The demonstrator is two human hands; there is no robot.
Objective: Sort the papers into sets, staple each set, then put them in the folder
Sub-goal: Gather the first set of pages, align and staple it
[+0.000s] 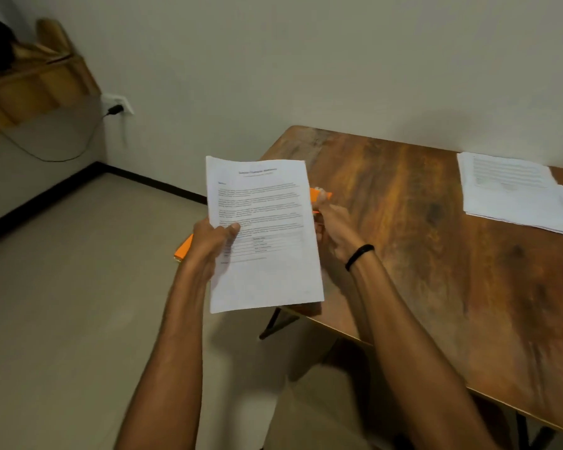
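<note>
White printed paper set [260, 228] is held in the air off the near-left corner of the brown wooden table [436, 254], nearly upright, with its printed face toward the camera. Left hand [208, 245] clamps it at the left edge, thumb pressed on the face and fingers curled behind. Orange card folder [320, 195] shows as slivers past both side edges, so I judge it lies directly behind the sheets. Right hand [335, 232], with a black wristband [359, 256] on its wrist, reaches behind the right edge and pinches the folder; its fingertips are partly hidden. Both forearms are extended forward, wrists turned toward each other. I cannot tell whether the set is stapled.

Step in hand, by my judgement: getting the set into the folder. To do it well I would open the cover wide, square the sheet edges, then slide them fully to the spine without creasing corners. White loose sheets [514, 193] lie well apart at the table's far right.
</note>
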